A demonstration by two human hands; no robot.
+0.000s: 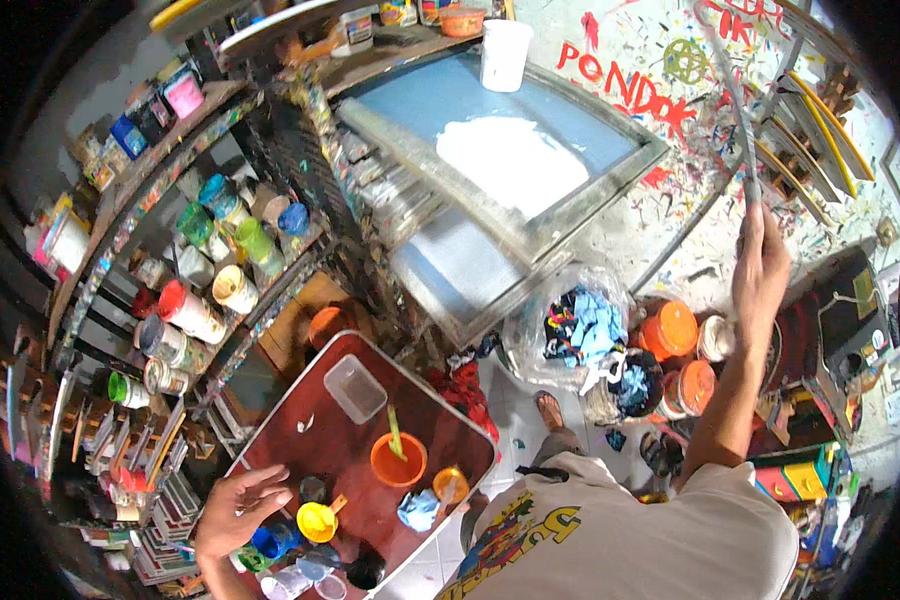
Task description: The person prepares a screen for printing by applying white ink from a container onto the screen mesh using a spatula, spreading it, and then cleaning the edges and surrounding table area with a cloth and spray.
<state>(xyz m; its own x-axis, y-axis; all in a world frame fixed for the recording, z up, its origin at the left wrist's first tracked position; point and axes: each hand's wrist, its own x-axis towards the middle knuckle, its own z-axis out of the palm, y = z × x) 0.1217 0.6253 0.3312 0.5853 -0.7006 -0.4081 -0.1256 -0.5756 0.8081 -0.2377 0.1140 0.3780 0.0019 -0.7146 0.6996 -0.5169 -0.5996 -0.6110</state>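
Note:
My right hand [760,262] is closed on a long grey flat strip [745,130], held upright at the right. My left hand [238,505] hovers at the edge of a red tabletop [270,460], fingers apart and empty. Near it are a yellow cup [317,522], a blue cup [268,540], an orange bowl [395,463] with a green stick, a clear container [355,385] and a blue rag [417,512]. Ahead lies a framed screen [600,130] with a large white patch [510,165], a white bucket [505,55] at its far edge.
Shelves of paint pots [195,310] line the left. A second frame [440,270] lies below the big screen. A bag of cloth scraps [580,325] and orange buckets [667,330] sit on the floor. Slats [820,130] stand out from the paint-spattered wall at the right.

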